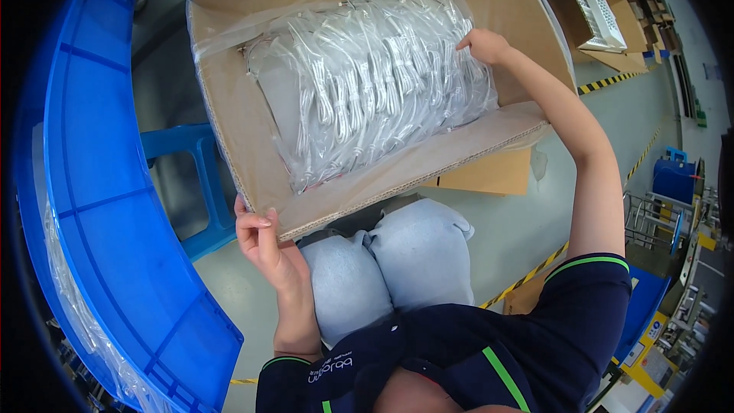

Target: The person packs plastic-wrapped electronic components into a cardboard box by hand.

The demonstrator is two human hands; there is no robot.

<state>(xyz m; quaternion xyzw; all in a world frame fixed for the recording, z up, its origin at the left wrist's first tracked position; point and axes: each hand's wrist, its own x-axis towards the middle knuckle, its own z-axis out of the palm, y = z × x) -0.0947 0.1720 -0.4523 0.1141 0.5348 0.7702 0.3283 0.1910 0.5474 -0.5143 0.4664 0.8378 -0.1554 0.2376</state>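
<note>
A large open cardboard carton lies tilted before me, above my knees. Inside, a row of bundled white cables, packed in clear plastic bags, runs from left to right. My left hand is closed on the carton's near left corner, with fingers over the edge. Over the carton's right side reaches my right hand. Its index finger is stretched down to the bagged cables at the right end of the row, while the other fingers are partly hidden. I see nothing held in it.
A long blue plastic bin stands at the left, with a blue stool beside it. Under the carton is another cardboard box. An open box with white trays sits at the far right, near yellow-black floor tape.
</note>
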